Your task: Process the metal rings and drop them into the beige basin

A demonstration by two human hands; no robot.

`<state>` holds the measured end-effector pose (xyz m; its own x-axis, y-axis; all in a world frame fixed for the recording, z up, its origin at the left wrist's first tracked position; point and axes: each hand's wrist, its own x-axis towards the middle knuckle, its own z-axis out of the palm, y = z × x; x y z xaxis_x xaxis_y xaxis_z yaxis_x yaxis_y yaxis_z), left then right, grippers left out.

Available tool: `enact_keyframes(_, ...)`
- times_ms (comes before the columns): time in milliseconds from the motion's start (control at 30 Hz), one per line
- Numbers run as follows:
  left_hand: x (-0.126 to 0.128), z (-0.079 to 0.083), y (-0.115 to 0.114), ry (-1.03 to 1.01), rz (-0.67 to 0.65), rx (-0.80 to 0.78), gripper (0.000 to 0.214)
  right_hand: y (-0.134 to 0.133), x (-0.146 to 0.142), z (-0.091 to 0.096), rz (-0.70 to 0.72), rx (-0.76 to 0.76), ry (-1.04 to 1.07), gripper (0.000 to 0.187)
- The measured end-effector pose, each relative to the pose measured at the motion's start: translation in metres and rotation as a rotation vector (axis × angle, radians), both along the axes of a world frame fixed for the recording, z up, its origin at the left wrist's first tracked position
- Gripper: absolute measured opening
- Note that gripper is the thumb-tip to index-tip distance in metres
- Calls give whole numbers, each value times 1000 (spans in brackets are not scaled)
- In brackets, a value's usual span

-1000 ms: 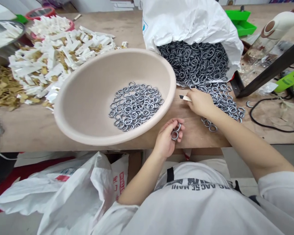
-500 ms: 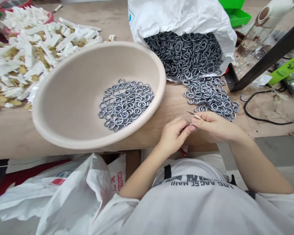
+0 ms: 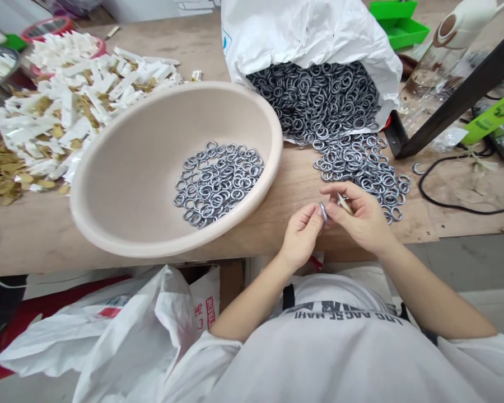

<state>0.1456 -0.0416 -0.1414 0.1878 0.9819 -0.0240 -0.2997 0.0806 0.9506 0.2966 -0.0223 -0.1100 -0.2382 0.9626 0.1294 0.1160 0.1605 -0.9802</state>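
Observation:
Between the thumb and fingers of my left hand (image 3: 303, 229), a single grey ring (image 3: 323, 211) is held upright on its edge. My right hand (image 3: 363, 217) is close beside it, closed on a small knife (image 3: 344, 205) with a pale handle; its blade is mostly hidden now. Whether the right fingertips touch the ring I cannot tell. Beyond my right hand, loose grey rings (image 3: 361, 162) spread out from the mouth of a white sack (image 3: 311, 33). To the left stands a wide beige basin (image 3: 121, 157) with many of the same rings (image 3: 220, 182) inside.
White and tan plastic pieces (image 3: 75, 106) are heaped at the left. A dark metal post (image 3: 457, 95) rises at the right, near a black cable (image 3: 453, 207) and a clear bottle (image 3: 434, 61). Green bins (image 3: 403, 31) stand behind. White bags (image 3: 126, 330) hang below the table edge.
The ring in my left hand has come into clearer sight. My right hand has turned, its index finger extended, and the knife now points more upward. The view has shifted slightly left.

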Motion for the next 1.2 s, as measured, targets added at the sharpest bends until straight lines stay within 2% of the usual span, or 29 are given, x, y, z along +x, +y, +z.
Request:
enact_keyframes(133, -6, 2, 0, -33, -21, -49, 41, -1, 1, 7, 27, 138, -95, 23)
enact_keyframes(267, 1, 2, -3, -179, 23, -129, 38, -6, -8, 1, -85, 226, -92, 20)
enact_keyframes(333, 5, 2, -4, -220, 41, -132, 41, -5, -12, -4, -132, 232, -91, 23)
enact_keyframes(400, 7, 3, -4, -243, 43, -137, 44, -3, -11, -5, -139, 175, -90, 30)
enact_keyframes(500, 5, 4, -3, -247, 40, -140, 48, -2, -4, 1, -49, 126, -180, 36)
enact_keyframes(600, 3, 6, -1, -253, 59, -158, 49, -10, 3, 8, 56, 243, -401, 37)
enact_keyframes(700, 4, 9, -1, -270, 88, -205, 50, -19, 4, 11, 71, 333, -535, 36)
enact_keyframes(900, 7, 11, -4, -298, 55, -246, 50, -19, 4, 6, 73, 363, -620, 40)
enact_keyframes(967, 5, 10, -8, -275, 4, -213, 52, -9, 8, 1, 34, 303, -645, 45)
enact_keyframes(1067, -1, 10, -13, -244, -97, -138, 51, 10, 18, -6, -115, 178, -743, 51)
enact_keyframes(1133, -8, 10, -13, -248, -86, -129, 48, 21, 22, -9, -197, 170, -887, 47)
enact_keyframes(1200, -16, 9, -10, -252, -18, -150, 43, 28, 21, -10, -224, 212, -1075, 40)
